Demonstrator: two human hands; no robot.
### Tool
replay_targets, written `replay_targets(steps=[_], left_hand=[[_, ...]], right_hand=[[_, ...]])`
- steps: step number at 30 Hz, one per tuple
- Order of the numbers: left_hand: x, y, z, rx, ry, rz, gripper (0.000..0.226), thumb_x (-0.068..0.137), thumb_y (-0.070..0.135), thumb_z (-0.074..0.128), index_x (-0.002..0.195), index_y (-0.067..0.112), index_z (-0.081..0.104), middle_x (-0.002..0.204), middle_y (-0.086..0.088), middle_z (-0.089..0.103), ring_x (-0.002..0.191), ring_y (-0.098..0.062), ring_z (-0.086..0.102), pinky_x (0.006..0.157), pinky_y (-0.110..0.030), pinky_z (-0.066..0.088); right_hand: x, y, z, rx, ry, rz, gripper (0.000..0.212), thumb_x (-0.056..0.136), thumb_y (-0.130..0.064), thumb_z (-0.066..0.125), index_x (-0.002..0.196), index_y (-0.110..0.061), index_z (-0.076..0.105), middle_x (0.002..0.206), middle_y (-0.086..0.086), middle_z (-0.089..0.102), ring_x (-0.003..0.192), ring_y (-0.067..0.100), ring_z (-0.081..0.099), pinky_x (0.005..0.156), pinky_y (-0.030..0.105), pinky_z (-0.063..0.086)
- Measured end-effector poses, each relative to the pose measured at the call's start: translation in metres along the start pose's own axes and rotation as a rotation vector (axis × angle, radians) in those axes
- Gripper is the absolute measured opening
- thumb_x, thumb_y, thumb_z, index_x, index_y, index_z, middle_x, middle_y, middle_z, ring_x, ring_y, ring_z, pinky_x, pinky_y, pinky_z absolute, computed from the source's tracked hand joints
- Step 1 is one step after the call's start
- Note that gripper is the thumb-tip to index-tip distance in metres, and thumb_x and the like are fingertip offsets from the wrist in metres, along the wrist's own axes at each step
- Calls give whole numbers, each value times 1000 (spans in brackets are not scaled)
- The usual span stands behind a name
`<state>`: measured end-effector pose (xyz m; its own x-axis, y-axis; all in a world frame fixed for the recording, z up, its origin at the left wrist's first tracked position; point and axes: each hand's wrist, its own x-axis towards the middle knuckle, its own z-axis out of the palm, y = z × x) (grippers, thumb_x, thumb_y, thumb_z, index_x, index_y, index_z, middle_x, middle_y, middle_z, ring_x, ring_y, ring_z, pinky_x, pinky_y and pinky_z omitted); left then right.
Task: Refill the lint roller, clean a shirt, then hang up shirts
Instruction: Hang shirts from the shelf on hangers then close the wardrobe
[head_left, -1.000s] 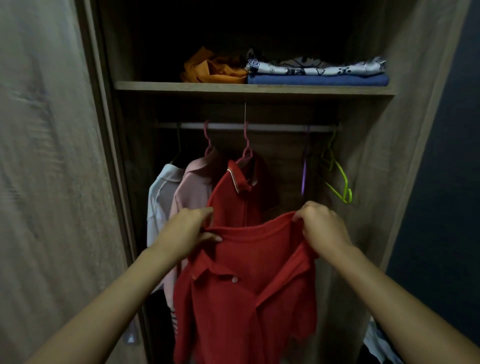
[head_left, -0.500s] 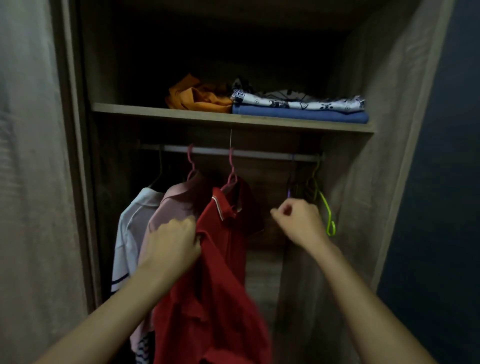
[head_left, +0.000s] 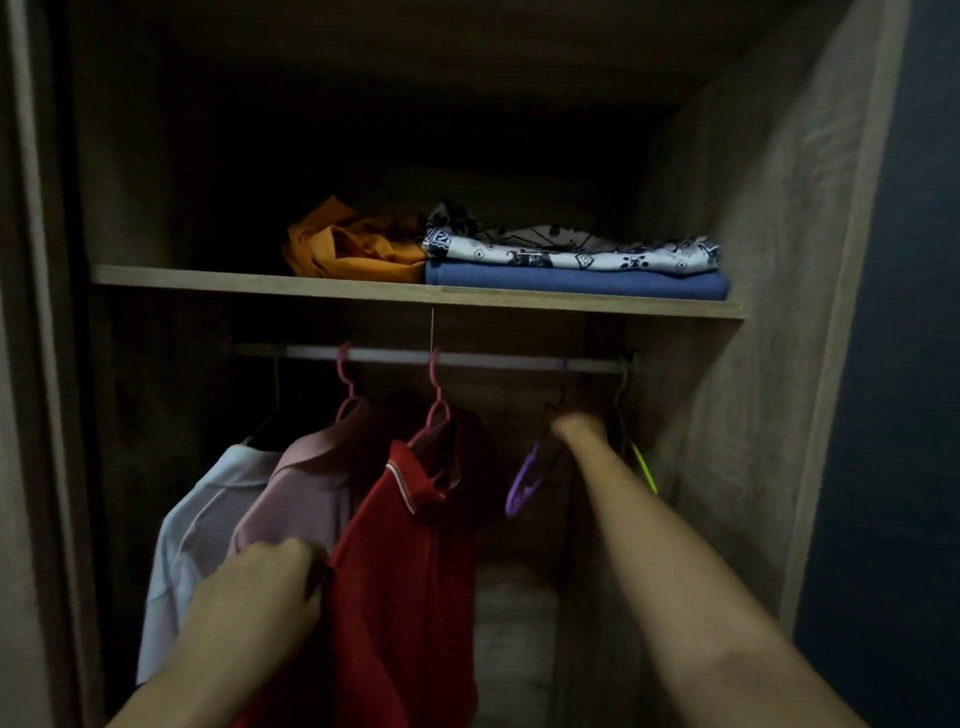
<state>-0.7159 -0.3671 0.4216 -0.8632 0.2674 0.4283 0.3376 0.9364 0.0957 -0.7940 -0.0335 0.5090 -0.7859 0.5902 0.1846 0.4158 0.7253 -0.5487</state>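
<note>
My left hand (head_left: 265, 582) is closed on the edge of a red shirt (head_left: 363, 649), which hangs down from it at the bottom centre. Just behind it, a second red shirt (head_left: 431, 467) hangs from a pink hanger (head_left: 436, 400) on the wardrobe rail (head_left: 493, 359). My right hand (head_left: 571, 428) is stretched deep into the wardrobe, at the neck of a bare purple hanger (head_left: 522, 488) that tilts left. Its fingers are blurred and lost in the dark. A bare green hanger (head_left: 641, 467) hangs just to the right of that hand.
A pink shirt (head_left: 306, 499) and a white shirt (head_left: 182, 545) hang at the left of the rail. On the shelf (head_left: 234, 276) above lie orange (head_left: 353, 249), patterned (head_left: 571, 249) and blue (head_left: 571, 285) folded clothes. Wardrobe side walls (head_left: 753, 415) close in both sides.
My right hand let go of the red shirt and reached up and in to the purple hanger. The shirt now hangs from my left hand alone. The view tilted upward.
</note>
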Motion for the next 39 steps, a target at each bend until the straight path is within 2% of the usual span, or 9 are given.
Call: replay_targets(steps=[3, 8, 13, 15, 17, 20, 28, 33, 39], left_hand=[[-3, -3, 1, -33, 0, -22, 27, 92, 39, 43, 114, 40, 60, 114, 5, 66, 107, -14, 62, 91, -31, 47], [-8, -6, 7, -29, -38, -16, 27, 91, 41, 43, 112, 41, 60, 113, 7, 67, 107, -14, 62, 84, -31, 48], [-5, -5, 9, 40, -79, -33, 28, 92, 51, 43, 105, 32, 59, 111, 6, 65, 109, -14, 60, 73, -28, 42], [-5, -2, 9, 62, -85, -44, 31, 91, 55, 44, 98, 28, 56, 109, 3, 65, 108, -16, 60, 74, -29, 43], [-6, 2, 11, 52, -68, -61, 36, 91, 55, 45, 97, 21, 58, 105, -1, 66, 103, -21, 62, 75, -31, 47], [-5, 3, 18, 19, -28, -76, 40, 91, 52, 47, 98, 15, 59, 104, -8, 67, 100, -28, 63, 76, -36, 49], [-17, 15, 31, -197, -18, -131, 38, 91, 42, 55, 99, 5, 63, 107, -19, 67, 104, -37, 60, 80, -40, 47], [-29, 20, 30, -302, 1, 9, 29, 90, 43, 56, 86, 16, 65, 92, -14, 71, 95, -37, 64, 74, -41, 50], [-46, 15, 2, -414, 33, 188, 24, 91, 41, 56, 99, 24, 70, 94, -9, 74, 97, -34, 64, 76, -40, 50]], right_hand=[[13, 1, 3, 57, 67, -62, 62, 102, -30, 38, 153, -10, 9, 161, 15, 7, 147, 31, 13, 117, 34, 13], [13, 0, 2, 5, 149, -59, 55, 104, -23, 32, 151, -4, 13, 159, 19, 13, 147, 31, 15, 117, 35, 12], [5, -2, 3, 186, 237, -122, 50, 96, -16, 47, 143, -5, 37, 147, 20, 40, 135, 33, 39, 111, 36, 31], [-6, -1, 2, 328, 246, -112, 39, 91, -15, 52, 128, -6, 54, 126, 23, 59, 117, 35, 57, 100, 38, 44], [-30, 4, -1, 496, 207, -86, 20, 84, -20, 55, 93, -8, 69, 80, 17, 70, 78, 31, 68, 80, 40, 55], [-74, 12, -3, 716, 93, -105, 23, 79, -18, 54, 58, -10, 59, 50, 11, 59, 38, 21, 57, 45, 30, 49], [-188, 25, -16, 964, -361, -60, 31, 100, -16, 47, 72, -4, 56, 34, 1, 52, 26, 7, 50, 28, 13, 38], [-217, 29, 19, 1116, -398, 85, 33, 102, -12, 40, 72, -3, 52, 33, 4, 53, 24, 8, 50, 27, 14, 39], [-226, 25, 95, 1158, -346, 172, 41, 104, -20, 34, 73, 3, 46, 39, 11, 59, 31, 20, 59, 32, 22, 49]])
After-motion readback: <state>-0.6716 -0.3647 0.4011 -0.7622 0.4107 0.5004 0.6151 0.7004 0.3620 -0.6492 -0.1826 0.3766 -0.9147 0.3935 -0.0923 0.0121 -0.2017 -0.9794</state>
